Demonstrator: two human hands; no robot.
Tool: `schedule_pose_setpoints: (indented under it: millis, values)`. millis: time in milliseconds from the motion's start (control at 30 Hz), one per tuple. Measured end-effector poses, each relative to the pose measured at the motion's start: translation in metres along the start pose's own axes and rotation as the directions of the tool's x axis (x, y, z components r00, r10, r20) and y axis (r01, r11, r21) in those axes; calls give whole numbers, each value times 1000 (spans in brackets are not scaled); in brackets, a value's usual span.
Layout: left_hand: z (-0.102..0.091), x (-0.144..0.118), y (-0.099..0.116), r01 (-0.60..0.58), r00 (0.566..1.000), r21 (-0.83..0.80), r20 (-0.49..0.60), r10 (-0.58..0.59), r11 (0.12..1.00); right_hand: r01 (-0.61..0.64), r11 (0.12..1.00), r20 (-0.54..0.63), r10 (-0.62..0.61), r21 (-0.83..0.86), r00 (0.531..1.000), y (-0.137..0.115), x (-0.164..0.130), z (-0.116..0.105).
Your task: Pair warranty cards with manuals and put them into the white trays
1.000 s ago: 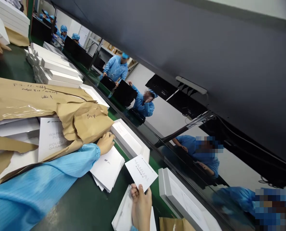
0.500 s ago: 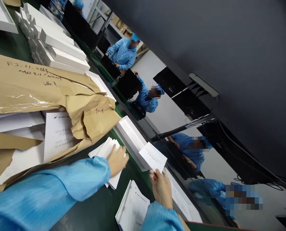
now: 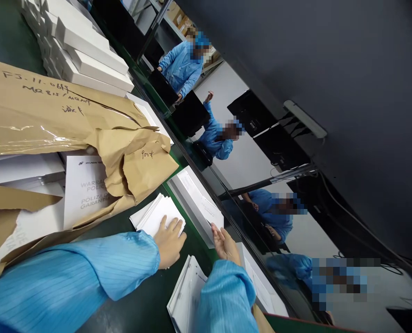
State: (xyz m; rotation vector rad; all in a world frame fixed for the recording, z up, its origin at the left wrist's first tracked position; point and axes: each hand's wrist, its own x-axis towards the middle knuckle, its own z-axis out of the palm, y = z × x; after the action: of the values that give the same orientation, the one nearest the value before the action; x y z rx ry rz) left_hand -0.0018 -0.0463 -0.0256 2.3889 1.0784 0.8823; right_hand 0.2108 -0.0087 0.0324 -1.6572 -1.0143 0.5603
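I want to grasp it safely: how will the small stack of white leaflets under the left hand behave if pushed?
The leaflets look thin and already fanned, so they probably slide apart. They seem light and floppy; the left hand presses them flat.

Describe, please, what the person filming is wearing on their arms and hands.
Both arms wear light blue, finely striped, loose smock sleeves. The left sleeve ends in a gathered cuff at the wrist; the right sleeve bunches near the wrist. The left hand and right hand are bare: no gloves, rings or watch show.
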Motion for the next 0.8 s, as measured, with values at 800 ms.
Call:
schedule_pose_setpoints:
  millis: [800]
  values:
    - [-7, 5, 2, 96, 995, -223, 40, -89, 970, -57, 648, -85, -12, -759, 996, 21, 1, -16]
